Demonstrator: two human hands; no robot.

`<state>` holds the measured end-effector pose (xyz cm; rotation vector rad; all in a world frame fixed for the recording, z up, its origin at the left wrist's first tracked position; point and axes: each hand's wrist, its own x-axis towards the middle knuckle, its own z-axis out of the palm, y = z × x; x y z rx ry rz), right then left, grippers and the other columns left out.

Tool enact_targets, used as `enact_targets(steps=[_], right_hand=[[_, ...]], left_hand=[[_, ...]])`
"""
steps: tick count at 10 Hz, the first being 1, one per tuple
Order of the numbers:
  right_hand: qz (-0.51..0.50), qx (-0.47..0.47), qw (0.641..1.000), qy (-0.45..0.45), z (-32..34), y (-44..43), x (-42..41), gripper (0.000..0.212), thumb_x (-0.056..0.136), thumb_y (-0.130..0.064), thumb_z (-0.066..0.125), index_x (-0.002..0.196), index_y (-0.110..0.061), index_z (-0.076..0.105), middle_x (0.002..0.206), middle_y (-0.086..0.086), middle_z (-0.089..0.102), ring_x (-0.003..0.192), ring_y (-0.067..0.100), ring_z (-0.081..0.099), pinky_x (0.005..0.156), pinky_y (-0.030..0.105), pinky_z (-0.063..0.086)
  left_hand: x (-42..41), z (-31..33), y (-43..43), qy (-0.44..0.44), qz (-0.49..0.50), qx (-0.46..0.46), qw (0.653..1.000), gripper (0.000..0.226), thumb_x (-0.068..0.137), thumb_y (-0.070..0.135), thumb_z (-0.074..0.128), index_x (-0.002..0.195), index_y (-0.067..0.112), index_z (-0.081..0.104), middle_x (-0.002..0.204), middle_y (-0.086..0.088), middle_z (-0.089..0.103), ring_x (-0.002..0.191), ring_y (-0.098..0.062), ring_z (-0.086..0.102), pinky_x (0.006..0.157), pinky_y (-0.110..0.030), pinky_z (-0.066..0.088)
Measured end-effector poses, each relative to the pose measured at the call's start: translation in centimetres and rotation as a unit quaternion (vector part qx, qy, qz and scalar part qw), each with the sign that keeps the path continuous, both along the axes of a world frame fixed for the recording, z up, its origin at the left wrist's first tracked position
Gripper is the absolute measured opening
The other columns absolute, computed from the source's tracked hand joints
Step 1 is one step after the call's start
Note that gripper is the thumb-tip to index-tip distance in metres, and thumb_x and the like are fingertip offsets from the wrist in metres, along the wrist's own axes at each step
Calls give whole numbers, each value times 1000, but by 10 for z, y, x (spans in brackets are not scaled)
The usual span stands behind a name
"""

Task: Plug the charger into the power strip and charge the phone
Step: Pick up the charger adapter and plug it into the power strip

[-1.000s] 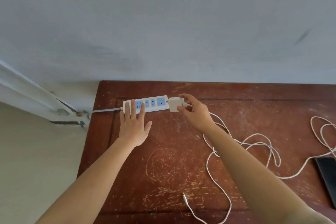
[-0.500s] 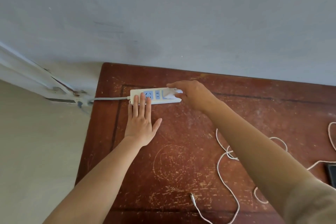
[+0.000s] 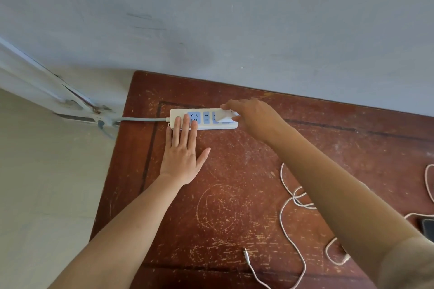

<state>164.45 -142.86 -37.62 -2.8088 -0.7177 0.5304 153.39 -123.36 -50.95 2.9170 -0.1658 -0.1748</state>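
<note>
Near the far left corner of the counter (image 3: 234,195), the head view shows the power strip (image 3: 203,119) lying parallel to the far edge, its grey lead running off the left edge. The left hand (image 3: 182,155) lies flat and spread, holding nothing, its fingertips (image 3: 185,122) pressing on the strip's left end over the first socket. The right hand (image 3: 252,116) has its grip closed on the white charger (image 3: 225,116), which sits tilted over the strip's right-hand socket; whether the prongs are in the slots cannot be told, since the charger body hides them. To do this step well, I judge the charger should be levelled so that its face is square to the strip, then pushed straight down while the left hand holds the strip from sliding. Pressing at a tilt risks bending the prongs or skidding the strip toward the wall. Toward the near right corner, the white cable (image 3: 291,197) lies in loose loops with a free plug end (image 3: 246,254) by the near edge, and the phone (image 3: 426,226) shows partly at the right edge, not yet connected.
</note>
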Motion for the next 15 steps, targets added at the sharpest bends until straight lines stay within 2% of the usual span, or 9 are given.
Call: enact_targets(steps=[3, 5, 7, 8, 10, 12, 13, 14, 15], right_hand=[[-23, 23, 999, 0, 0, -5, 4, 47, 88, -4, 57, 129, -28, 61, 127, 2, 69, 99, 32, 69, 77, 43, 58], [2, 48, 999, 18, 3, -7, 10, 41, 92, -13, 62, 131, -26, 61, 132, -3, 67, 109, 24, 67, 85, 33, 51], [49, 3, 999, -10, 0, 15, 6, 46, 92, -12, 63, 136, -27, 57, 134, 0, 66, 112, 29, 65, 86, 44, 56], [3, 22, 1000, 11, -1, 8, 11, 43, 91, -8, 62, 129, -26, 61, 130, -1, 68, 102, 27, 67, 75, 33, 52], [-21, 19, 999, 42, 2, -6, 24, 42, 89, -5, 66, 123, -29, 64, 115, 5, 75, 63, 20, 62, 60, 29, 46], [-9, 31, 997, 71, 3, -11, 36, 46, 89, -5, 67, 126, -32, 63, 122, 1, 72, 78, 22, 67, 63, 30, 51], [-2, 42, 997, 72, 4, -6, 38, 43, 90, -7, 68, 126, -29, 64, 122, -1, 72, 79, 12, 60, 69, 27, 46], [16, 38, 997, 70, 5, 5, 38, 42, 91, -9, 65, 127, -31, 64, 125, -2, 71, 59, 7, 56, 61, 28, 45], [20, 19, 997, 75, 5, 7, 37, 44, 92, -10, 64, 130, -31, 62, 131, -2, 67, 53, -5, 48, 54, 25, 43]], left_hand=[[-3, -4, 1, -27, 19, -42, 999, 72, 102, 48, 34, 159, 15, 7, 169, -15, 2, 155, -30, -5, 125, -54, 12], [-5, -5, 1, -48, 21, -53, 997, 69, 103, 43, 35, 159, 12, 10, 168, -17, 7, 155, -32, 0, 125, -54, 13], [-5, -6, 2, -59, 32, -68, 995, 70, 103, 39, 35, 157, 6, 7, 167, -18, 8, 155, -30, 2, 124, -53, 17], [-5, -10, 3, -62, 32, -71, 995, 70, 103, 38, 36, 157, 5, 7, 167, -18, 8, 155, -31, 2, 124, -53, 16], [-4, -10, 3, -59, 31, -68, 995, 69, 103, 39, 35, 158, 6, 10, 168, -17, 7, 155, -30, 0, 126, -51, 11], [-4, -9, 3, -61, 32, -71, 995, 68, 103, 38, 35, 158, 5, 11, 168, -17, 8, 155, -30, 1, 125, -52, 13], [-4, -8, 3, -58, 31, -71, 995, 68, 103, 38, 34, 158, 4, 11, 167, -18, 8, 155, -31, 2, 125, -53, 15], [-4, -7, 3, -56, 32, -70, 996, 68, 103, 37, 34, 157, 4, 11, 167, -18, 8, 155, -31, 2, 124, -53, 15], [-4, -7, 3, -53, 32, -71, 996, 68, 103, 37, 34, 157, 4, 11, 168, -18, 8, 155, -31, 2, 124, -53, 15]])
